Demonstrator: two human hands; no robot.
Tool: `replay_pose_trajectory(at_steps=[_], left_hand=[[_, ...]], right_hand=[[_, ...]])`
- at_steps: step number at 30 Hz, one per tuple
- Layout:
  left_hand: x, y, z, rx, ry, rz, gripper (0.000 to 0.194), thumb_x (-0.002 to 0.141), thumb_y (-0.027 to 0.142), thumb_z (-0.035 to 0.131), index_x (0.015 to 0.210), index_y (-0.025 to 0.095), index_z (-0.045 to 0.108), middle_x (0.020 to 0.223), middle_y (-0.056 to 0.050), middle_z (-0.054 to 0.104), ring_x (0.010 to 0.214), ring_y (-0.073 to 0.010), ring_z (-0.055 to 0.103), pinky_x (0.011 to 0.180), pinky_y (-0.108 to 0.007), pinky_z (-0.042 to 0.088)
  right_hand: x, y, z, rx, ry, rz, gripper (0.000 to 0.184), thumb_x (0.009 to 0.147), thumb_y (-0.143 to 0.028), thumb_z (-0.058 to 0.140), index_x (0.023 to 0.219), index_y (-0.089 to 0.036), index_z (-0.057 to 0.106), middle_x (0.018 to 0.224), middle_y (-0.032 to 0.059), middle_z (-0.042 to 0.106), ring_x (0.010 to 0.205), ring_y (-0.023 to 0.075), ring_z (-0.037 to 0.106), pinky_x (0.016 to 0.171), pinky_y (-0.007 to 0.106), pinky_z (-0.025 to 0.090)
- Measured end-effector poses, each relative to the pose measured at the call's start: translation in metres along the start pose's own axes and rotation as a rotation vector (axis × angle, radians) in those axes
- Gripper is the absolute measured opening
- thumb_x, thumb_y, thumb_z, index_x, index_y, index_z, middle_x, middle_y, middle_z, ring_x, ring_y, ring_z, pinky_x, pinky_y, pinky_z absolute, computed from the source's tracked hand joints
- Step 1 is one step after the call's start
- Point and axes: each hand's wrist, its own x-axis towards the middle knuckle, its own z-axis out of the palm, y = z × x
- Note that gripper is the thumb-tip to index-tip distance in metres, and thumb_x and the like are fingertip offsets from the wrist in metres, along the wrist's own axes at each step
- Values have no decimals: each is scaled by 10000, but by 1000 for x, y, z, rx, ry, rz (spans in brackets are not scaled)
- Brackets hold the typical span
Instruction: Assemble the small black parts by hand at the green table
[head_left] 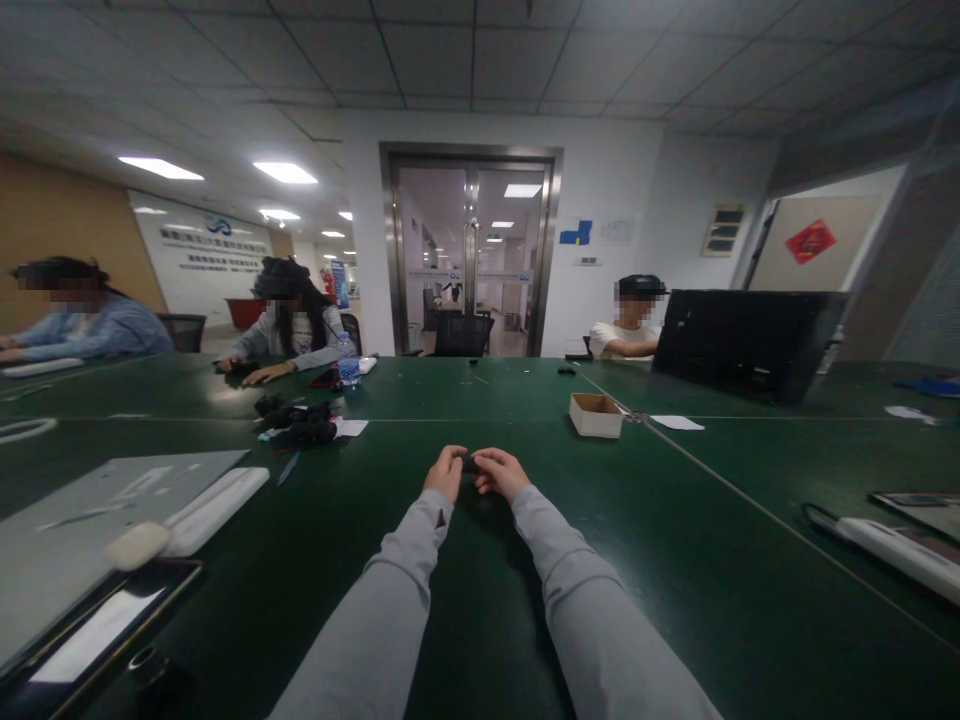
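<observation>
Both of my arms in grey sleeves reach forward over the green table (637, 530). My left hand (445, 474) and my right hand (502, 472) meet at a small dark object (469, 465), which sits between their fingertips. The fingers of both hands are closed on it, the left from one side and the right from the other. What kind of thing it is I cannot make out, since the fingers cover much of it and it is small.
An open cardboard box (596, 416) stands ahead to the right, before a black monitor (742, 340). Black gear (300, 422) and a water bottle (349, 362) lie ahead left. A grey laptop (112, 520) and a phone (97, 635) are at left. Several people sit across the table.
</observation>
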Motion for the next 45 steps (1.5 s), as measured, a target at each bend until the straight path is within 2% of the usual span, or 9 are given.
replay_pose_trajectory(at_steps=[4,13,16,19,22,36,45], left_hand=[[-1,-1,-2,-34,-6,-44,276,725,200,384,947,218,547,538,45,475,502,-91,460,526,-200,376],[-6,6,-6,44,24,7,314,803,360,319,821,190,581,415,53,418,400,-91,416,453,-202,338],[-7,10,-8,69,32,5,288,794,305,326,819,196,592,485,32,491,478,-102,467,514,-210,374],[-7,12,-10,66,39,19,266,753,199,339,806,205,600,702,4,601,664,-115,531,642,-225,406],[-7,13,-11,45,5,24,275,724,160,336,802,201,597,833,-5,619,783,-130,540,714,-242,414],[3,-4,-6,64,-30,90,299,672,125,328,782,194,597,844,-29,558,878,-151,499,807,-279,396],[-1,1,-8,140,44,42,233,684,131,382,778,191,587,846,-42,507,839,-156,500,657,-247,438]], right_hand=[[0,-1,4,-29,2,-11,150,715,-235,565,826,-141,528,501,-34,534,374,77,513,349,179,435],[-1,0,10,-29,10,-49,208,698,-306,597,810,-145,529,491,-36,539,380,76,518,381,194,456],[0,1,10,-18,7,-51,214,702,-299,598,828,-142,527,500,-33,546,385,78,526,384,191,458],[-1,1,12,-18,2,-44,205,704,-286,600,827,-141,523,505,-29,551,383,83,530,373,190,455],[-2,0,12,-22,2,-34,179,707,-266,603,806,-141,521,495,-28,547,378,86,529,363,187,450],[1,4,10,2,-2,-14,126,730,-226,580,778,-135,507,444,-33,536,377,90,534,370,183,459],[0,3,10,13,-3,-10,132,724,-227,588,767,-136,504,437,-35,535,369,87,529,361,175,450]])
